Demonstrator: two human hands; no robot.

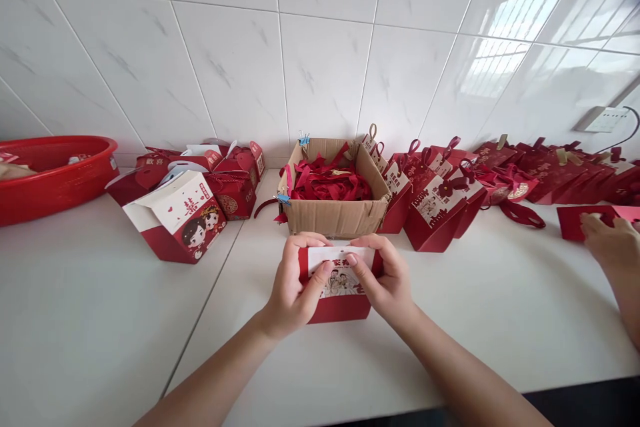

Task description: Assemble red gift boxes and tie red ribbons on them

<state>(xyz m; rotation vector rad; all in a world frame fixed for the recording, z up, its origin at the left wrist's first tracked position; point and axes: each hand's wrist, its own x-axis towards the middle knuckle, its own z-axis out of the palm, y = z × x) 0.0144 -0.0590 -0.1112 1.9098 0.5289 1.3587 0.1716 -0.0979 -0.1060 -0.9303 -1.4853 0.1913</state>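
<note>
A red gift box (pixel 340 309) with a white printed panel is held upright on the white table, just in front of an open cardboard box. My left hand (pixel 300 283) grips its left side, thumb on the printed front and fingers behind. On the right side, my right hand (pixel 383 277) holds it the same way, thumb pressed near the upper edge. A small hole shows near the top of the panel. The cardboard box (pixel 330 217) holds a heap of dark red ribbons (pixel 333 180), and blue clips (pixel 284 199) sit on its left edge.
Finished-looking red boxes with ribbon loops (pixel 435 213) stand right of the cardboard box. Cartoon-printed boxes (pixel 185 220) stand to the left, beside a red plastic basin (pixel 55 177). At far right another person's hand (pixel 607 240) touches a red box. A tiled wall (pixel 325 73) closes the back.
</note>
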